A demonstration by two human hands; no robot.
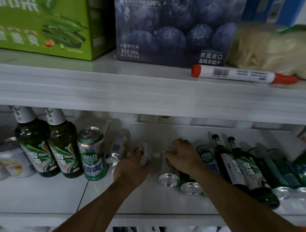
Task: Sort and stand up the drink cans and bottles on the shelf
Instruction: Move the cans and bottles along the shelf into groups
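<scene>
Drink cans and bottles crowd the lower shelf [142, 202], sorted only in part: at the left two green bottles [47, 144] and a green-and-silver can [92, 153] stand upright beside two white cans [12, 157], while at the right a row of dark bottles [242, 169] and cans lies flat, bases toward the camera. The person's left hand [133, 168] is curled around a pale, blurred container [145, 155] near the middle of the shelf, just beside a clear bottle [118, 149]. The right hand [182, 156] is clamped over the top end of a silver can [168, 169] that lies on its side, touching a green can [189, 183] next to it.

The risk sits in that packed row — lifting the silver can out may, by this view, free its round neighbours to roll toward the shelf's front edge, and the glass bottles beyond could follow. With both hands loaded there is nothing spare to stop a runaway. The shelf above hangs low over the work, so a can swung upright too fast could strike it, and the standing can at the left is close enough to the left forearm to be knocked over.
</scene>
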